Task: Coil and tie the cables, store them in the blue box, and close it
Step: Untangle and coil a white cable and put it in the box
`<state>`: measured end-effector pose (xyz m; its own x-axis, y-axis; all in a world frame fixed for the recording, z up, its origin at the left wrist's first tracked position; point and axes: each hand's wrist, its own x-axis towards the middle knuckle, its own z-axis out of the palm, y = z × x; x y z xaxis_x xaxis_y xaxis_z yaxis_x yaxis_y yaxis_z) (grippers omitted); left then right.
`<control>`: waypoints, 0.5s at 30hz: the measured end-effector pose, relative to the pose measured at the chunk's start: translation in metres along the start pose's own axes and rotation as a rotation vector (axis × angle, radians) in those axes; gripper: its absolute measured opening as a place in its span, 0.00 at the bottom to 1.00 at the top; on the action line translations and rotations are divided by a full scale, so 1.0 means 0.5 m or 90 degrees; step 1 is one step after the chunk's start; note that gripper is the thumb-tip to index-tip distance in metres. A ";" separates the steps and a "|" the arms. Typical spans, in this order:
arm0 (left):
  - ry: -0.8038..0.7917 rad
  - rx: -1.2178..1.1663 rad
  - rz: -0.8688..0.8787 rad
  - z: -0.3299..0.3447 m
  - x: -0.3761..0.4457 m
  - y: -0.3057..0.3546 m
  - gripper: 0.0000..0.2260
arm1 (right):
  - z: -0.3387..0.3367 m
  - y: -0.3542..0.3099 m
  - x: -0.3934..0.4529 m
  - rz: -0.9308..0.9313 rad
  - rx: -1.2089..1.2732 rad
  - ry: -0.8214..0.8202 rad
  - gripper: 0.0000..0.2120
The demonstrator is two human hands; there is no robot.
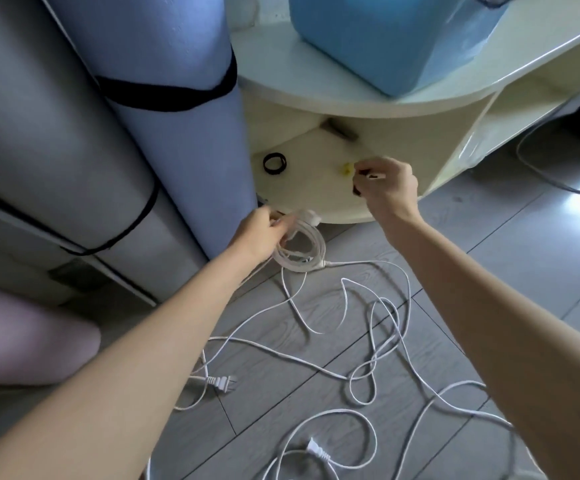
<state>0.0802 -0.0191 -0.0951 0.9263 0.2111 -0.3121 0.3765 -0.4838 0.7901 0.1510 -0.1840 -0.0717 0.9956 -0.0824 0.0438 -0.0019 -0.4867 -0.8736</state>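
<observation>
Rolled foam mats [164, 109], grey and lilac, bound with black straps, leaning at left against cream shelf unit [368, 102]. Blue box [382, 39] on top surface of that unit, upper centre, lid state not clear from this angle. Grey plank floor [489, 258] strewn with loose white cables [382, 344], looping and crossing, two plugs [221, 382] lying among them near bottom centre. Coiled white cable [302, 247] held just off floor at foot of shelf unit, one strand trailing from it into loose tangle. Left hand [259, 233] gripping top of that coil, fingers curled round bundled loops. Right hand [388, 187] raised over lower shelf, fingers curled, pinching small dark tie [368, 176] between thumb and fingertips; exact shape of tie blurred. Black strap ring [274, 163] lying flat on lower shelf, well left of right hand. Small yellow object [346, 169] on same shelf, just beside fingertips, too blurred to identify.
</observation>
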 end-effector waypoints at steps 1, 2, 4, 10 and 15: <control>0.003 -0.006 -0.013 -0.012 -0.014 0.007 0.13 | -0.013 -0.030 -0.016 0.023 0.072 -0.043 0.10; 0.005 -0.019 -0.020 -0.026 -0.029 0.016 0.13 | -0.026 -0.062 -0.034 0.049 0.147 -0.102 0.11; 0.004 -0.042 -0.018 -0.058 -0.067 0.042 0.15 | -0.052 -0.127 -0.079 0.105 0.281 -0.251 0.11; -0.035 -0.087 0.065 -0.168 -0.227 0.154 0.17 | -0.151 -0.310 -0.209 0.158 0.439 -0.408 0.06; -0.094 -0.105 0.145 -0.245 -0.373 0.232 0.16 | -0.226 -0.422 -0.295 0.097 0.382 -0.435 0.06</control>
<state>-0.0509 -0.0106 0.1197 0.9834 -0.0182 -0.1806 0.1623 -0.3573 0.9198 -0.0059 -0.1675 0.1610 0.8276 0.5159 -0.2210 -0.2785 0.0356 -0.9598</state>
